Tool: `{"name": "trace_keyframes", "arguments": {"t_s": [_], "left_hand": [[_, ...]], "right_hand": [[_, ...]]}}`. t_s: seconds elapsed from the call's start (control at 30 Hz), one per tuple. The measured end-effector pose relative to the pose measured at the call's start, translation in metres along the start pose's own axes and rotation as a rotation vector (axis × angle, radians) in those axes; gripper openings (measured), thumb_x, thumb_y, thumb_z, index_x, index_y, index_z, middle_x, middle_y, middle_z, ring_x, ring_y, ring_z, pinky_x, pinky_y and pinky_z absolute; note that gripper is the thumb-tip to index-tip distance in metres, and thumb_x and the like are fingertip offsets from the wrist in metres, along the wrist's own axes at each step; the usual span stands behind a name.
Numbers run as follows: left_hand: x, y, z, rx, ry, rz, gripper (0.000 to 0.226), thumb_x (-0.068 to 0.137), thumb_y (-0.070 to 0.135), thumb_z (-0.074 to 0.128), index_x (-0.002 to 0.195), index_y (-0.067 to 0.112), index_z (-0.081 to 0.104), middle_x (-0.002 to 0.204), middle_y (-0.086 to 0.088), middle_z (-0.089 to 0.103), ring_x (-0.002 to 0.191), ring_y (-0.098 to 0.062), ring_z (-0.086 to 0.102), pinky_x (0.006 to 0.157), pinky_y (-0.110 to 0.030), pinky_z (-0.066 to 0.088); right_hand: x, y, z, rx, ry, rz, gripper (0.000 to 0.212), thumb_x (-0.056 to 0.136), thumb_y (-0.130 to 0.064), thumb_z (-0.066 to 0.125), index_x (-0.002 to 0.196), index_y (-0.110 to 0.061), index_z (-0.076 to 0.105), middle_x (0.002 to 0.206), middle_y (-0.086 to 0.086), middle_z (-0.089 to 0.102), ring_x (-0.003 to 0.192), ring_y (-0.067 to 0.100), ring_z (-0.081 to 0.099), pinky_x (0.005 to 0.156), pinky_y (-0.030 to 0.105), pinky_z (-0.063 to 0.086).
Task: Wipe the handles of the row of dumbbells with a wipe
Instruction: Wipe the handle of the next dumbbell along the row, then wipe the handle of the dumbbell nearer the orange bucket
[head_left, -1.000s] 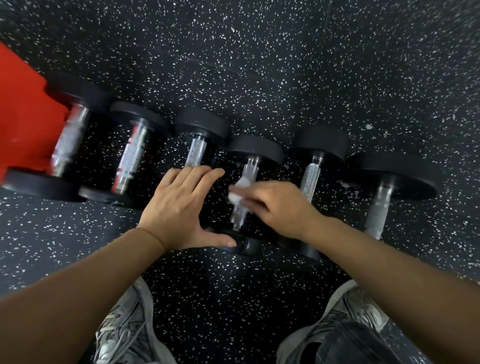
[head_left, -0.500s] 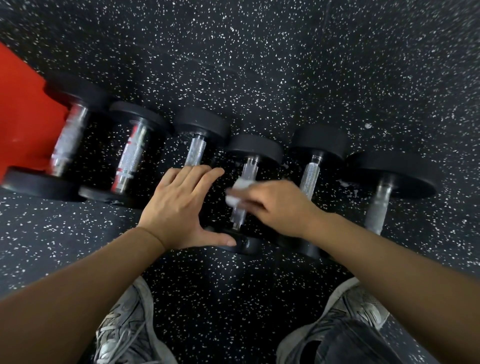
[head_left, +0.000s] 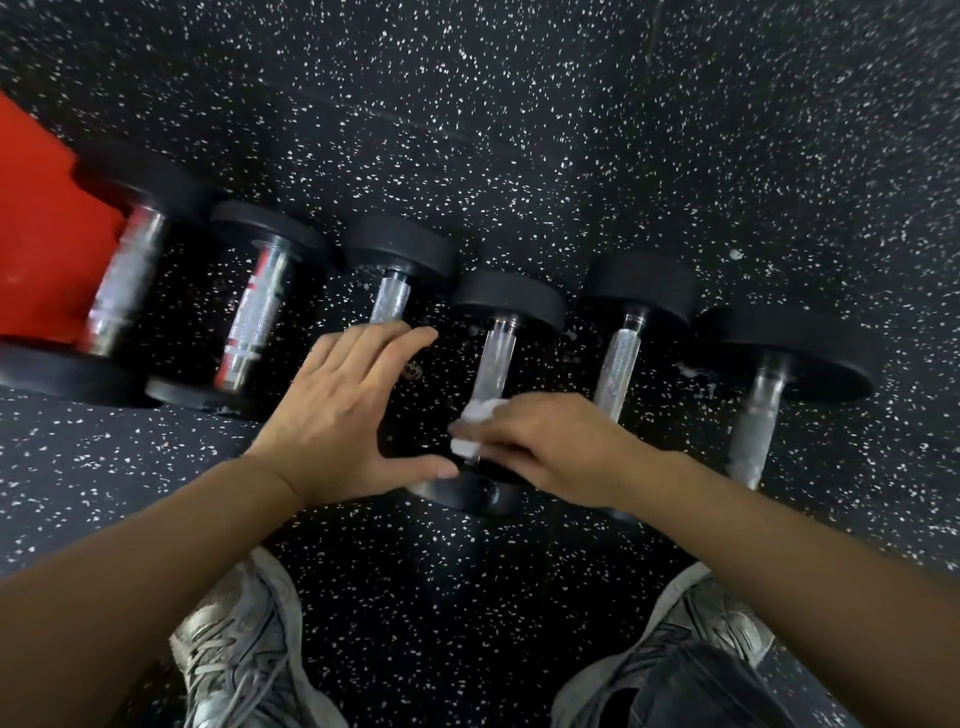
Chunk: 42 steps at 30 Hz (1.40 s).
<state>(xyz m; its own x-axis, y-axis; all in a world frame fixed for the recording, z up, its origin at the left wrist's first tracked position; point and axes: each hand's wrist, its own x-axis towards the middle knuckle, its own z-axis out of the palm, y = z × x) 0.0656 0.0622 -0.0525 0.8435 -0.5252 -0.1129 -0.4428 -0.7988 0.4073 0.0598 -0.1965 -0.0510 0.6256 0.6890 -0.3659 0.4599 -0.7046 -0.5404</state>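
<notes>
Several black dumbbells with knurled steel handles lie side by side in a row on the floor. My right hand (head_left: 550, 447) pinches a small white wipe (head_left: 475, 423) against the near end of the fourth dumbbell's handle (head_left: 493, 364). My left hand (head_left: 345, 415) lies flat with fingers spread over the near half of the third dumbbell, hiding its lower handle; only the upper handle (head_left: 389, 304) shows. Its thumb reaches toward the fourth dumbbell's near plate (head_left: 467, 491).
The floor (head_left: 519, 130) is black rubber with white speckles. A red object (head_left: 47, 234) sits at the far left behind the first dumbbell (head_left: 124, 280). My two grey shoes (head_left: 239, 660) stand at the bottom, close to the row.
My right hand has slid the wipe down the fourth handle toward its near end. My left hand has stayed in place.
</notes>
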Motion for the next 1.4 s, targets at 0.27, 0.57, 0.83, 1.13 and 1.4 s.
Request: {"name": "trace_keyframes", "arguments": {"t_s": [0.27,0.57,0.83,1.13,1.4], "left_hand": [[-0.012,-0.055,-0.031,0.105,0.0,-0.069,0.115,0.074,0.095,0.044,0.154,0.012,0.036,0.143,-0.015,0.05,0.134,-0.036,0.047,0.111,-0.055,0.036],[-0.022,-0.082,-0.037,0.156,-0.037,-0.107,0.118,0.073,0.099,0.039,0.154,0.014,0.036,0.141,-0.013,0.05,0.13,-0.035,0.049,0.109,-0.053,0.037],[-0.02,-0.092,-0.036,0.166,-0.014,-0.18,0.122,0.066,0.103,0.037,0.154,0.017,0.037,0.138,-0.008,0.052,0.129,-0.031,0.049,0.111,-0.052,0.036],[-0.021,-0.096,-0.033,0.17,-0.01,-0.159,0.119,0.069,0.101,0.037,0.15,0.015,0.042,0.136,-0.008,0.055,0.123,-0.03,0.052,0.11,-0.049,0.034],[-0.022,-0.096,-0.034,0.185,0.015,-0.156,0.118,0.068,0.1,0.041,0.148,0.014,0.044,0.134,-0.008,0.056,0.121,-0.03,0.053,0.108,-0.049,0.037]], "right_hand": [[0.003,0.012,0.0,-0.03,0.231,0.157,0.046,0.105,-0.048,0.037,0.145,-0.034,0.053,0.114,-0.007,0.076,0.107,0.02,0.069,0.092,0.038,0.056],[0.025,-0.01,-0.007,0.111,0.108,0.007,0.04,0.105,-0.042,0.047,0.145,-0.043,0.051,0.111,-0.015,0.074,0.091,-0.002,0.062,0.085,0.028,0.054],[0.096,-0.029,-0.021,0.275,0.462,0.138,0.036,0.104,-0.027,0.055,0.14,-0.025,0.058,0.075,-0.028,0.053,0.069,-0.008,0.056,0.066,0.009,0.038],[0.113,-0.024,0.018,0.201,0.492,0.124,0.038,0.107,-0.025,0.048,0.144,-0.02,0.056,0.121,-0.001,0.072,0.106,0.017,0.068,0.088,0.039,0.056],[0.094,-0.024,0.018,0.129,0.315,-0.102,0.042,0.107,-0.027,0.047,0.149,-0.027,0.051,0.111,-0.008,0.071,0.095,-0.001,0.057,0.079,0.028,0.054]]}}
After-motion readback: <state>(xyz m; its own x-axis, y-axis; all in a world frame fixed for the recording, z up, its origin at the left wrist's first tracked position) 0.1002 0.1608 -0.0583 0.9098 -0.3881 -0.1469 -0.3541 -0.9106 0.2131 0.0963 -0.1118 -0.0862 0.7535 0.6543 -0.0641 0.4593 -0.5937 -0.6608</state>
